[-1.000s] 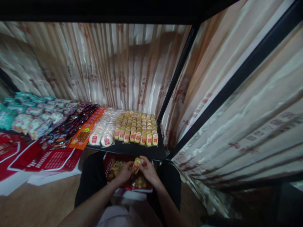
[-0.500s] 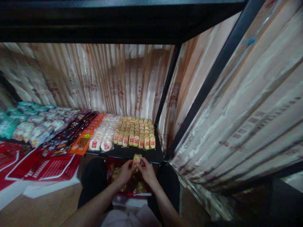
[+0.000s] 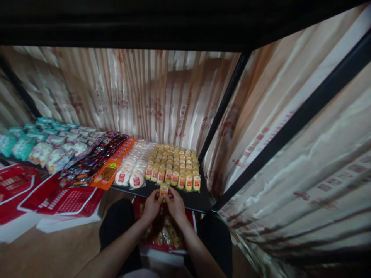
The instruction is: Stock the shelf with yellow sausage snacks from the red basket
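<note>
Hands: At the lower centre of the frame, the left hand (image 3: 152, 204) and the right hand (image 3: 176, 203) meet over a basket, and I see one small yellow packet (image 3: 164, 189) pinched between them.
Fingers: On each side, thumb and fingertips close in on the packet's lower part, parted only by its width; how the hidden fingers curl, I cannot tell from my feed.
Packet: Upright, its printed face toward my camera, it shows against the shelf's front edge; whether it touches the shelf (image 3: 199, 200), I cannot tell.
Basket: Red, set between two dark-trousered knees (image 3: 117, 222), the basket (image 3: 191, 218) holds a loose heap of wrapped packets (image 3: 168, 231) below the wrists.
Yellow rows: Just beyond the hands, right of centre, I see matching yellow packets (image 3: 174, 166) packed side by side on the black shelf, red labels facing front.
Neighbours: To their left, white round packs (image 3: 129, 170) in clear wrap, then orange packets (image 3: 109, 170), dark shiny packets (image 3: 95, 158), white bags (image 3: 59, 148) and, at the frame's left, green bags (image 3: 21, 144).
Lower left: I count two more red baskets (image 3: 63, 199), both with white handles, over the brown floor (image 3: 66, 251).
Backdrop: A pleated, pale curtain (image 3: 130, 85) hangs behind dark posts (image 3: 224, 102) across the upper frame and down the right side.
</note>
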`<state>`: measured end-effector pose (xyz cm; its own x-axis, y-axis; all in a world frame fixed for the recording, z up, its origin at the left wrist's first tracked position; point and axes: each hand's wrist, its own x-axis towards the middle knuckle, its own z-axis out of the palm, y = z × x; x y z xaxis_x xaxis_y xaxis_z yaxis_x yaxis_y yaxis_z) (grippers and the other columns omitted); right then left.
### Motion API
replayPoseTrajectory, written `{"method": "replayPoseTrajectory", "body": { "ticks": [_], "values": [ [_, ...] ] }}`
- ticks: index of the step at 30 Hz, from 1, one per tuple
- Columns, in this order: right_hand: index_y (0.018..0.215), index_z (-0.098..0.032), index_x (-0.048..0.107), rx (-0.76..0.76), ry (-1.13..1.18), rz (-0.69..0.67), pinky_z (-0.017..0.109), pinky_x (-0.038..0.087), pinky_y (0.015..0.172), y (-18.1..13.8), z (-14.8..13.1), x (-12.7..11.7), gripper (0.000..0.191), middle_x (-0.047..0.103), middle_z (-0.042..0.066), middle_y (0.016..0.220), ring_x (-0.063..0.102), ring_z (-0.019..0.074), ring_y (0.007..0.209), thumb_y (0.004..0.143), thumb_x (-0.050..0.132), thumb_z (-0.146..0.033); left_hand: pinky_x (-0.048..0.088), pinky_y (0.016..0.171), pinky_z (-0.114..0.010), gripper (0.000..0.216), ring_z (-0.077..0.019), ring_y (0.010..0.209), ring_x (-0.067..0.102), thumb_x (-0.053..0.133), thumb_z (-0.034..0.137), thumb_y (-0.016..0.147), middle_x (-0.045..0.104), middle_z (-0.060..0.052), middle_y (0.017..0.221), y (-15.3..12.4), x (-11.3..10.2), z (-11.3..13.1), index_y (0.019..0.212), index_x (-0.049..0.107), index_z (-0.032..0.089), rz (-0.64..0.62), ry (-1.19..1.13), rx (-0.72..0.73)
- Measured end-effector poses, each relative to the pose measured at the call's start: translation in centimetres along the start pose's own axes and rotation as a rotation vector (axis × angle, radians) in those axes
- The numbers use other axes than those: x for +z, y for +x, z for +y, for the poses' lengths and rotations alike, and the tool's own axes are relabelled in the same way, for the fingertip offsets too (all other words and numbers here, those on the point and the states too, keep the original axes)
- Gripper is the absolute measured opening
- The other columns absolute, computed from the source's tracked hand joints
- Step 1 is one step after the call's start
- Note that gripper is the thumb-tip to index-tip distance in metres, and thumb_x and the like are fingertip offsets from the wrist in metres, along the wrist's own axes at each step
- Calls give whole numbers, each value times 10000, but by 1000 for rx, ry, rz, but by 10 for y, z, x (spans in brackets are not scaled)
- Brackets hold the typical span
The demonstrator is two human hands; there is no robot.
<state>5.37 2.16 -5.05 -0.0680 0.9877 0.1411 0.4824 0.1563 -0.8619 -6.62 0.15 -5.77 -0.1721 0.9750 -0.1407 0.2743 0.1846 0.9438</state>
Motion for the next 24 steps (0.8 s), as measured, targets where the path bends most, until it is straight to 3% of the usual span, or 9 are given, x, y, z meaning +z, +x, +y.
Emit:
{"method": "replayPoseTrajectory", "body": {
  "ticks": [8, 14, 17, 24],
  "values": [
    [1009, -176, 591, -26, -109, 2, 238, 459, 683, 45, -28, 40, 261, 644, 30, 859, 587, 129, 677, 770, 512, -247, 433, 922, -337, 420, -225, 1064, 551, 419, 208, 806, 517, -161, 1237, 18, -23, 2, 1212, 457, 106, 278, 69, 143],
    [1040, -160, 574, -8, -135, 2, 252, 469, 672, 66, -25, 67, 282, 655, 48, 903, 607, 134, 664, 778, 510, -243, 409, 988, -354, 428, -187, 1116, 519, 353, 126, 797, 451, -127, 1281, 23, -26, -13, 1215, 442, 154, 337, 110, 220],
    [1090, -167, 542, -6, -138, 14, 263, 476, 696, 70, -24, 75, 318, 660, 49, 933, 623, 142, 696, 781, 504, -234, 382, 1023, -372, 409, -180, 1169, 488, 348, 127, 802, 487, -96, 1252, 29, -28, -23, 1183, 488, 173, 363, 123, 241],
    [983, -198, 536, -39, -176, 84, 290, 474, 680, 73, -26, 86, 197, 675, 55, 896, 636, 182, 733, 807, 470, -260, 384, 1026, -373, 413, -176, 1155, 509, 354, 116, 797, 563, -81, 1213, 37, -33, -33, 1163, 538, 170, 324, 162, 256]
  ]
}}
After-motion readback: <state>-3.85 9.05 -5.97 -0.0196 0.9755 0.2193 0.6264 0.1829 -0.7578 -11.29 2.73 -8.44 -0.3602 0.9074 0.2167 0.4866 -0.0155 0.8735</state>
